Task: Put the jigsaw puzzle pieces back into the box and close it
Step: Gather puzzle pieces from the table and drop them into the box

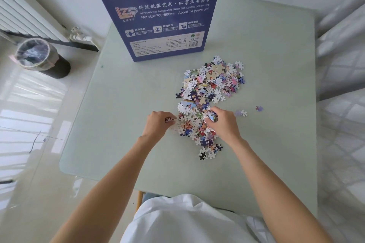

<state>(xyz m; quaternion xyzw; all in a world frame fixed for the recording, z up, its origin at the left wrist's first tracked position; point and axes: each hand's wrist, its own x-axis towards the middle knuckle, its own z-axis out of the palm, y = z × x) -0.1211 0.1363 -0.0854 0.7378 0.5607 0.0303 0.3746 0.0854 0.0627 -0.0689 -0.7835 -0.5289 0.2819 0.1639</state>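
now both hands — left hand [158, 123], right hand [222, 122] — grip puzzle pieces [209, 89].

Pale green table [266, 144], puzzle pieces [209, 92], upright box [158, 16]

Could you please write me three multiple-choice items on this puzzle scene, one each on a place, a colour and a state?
1. Where is the pile of puzzle pieces relative to the box?
A. Inside it
B. On the table in front of it
C. On the floor

2. What colour is the box?
A. Blue
B. Red
C. Yellow

3. What is the right hand doing?
A. Resting flat
B. Closing the box
C. Gripping pieces

Answers: 1 B, the pile lies on the table nearer the person; 2 A, its printed face is blue; 3 C, its fingers curl round pieces.
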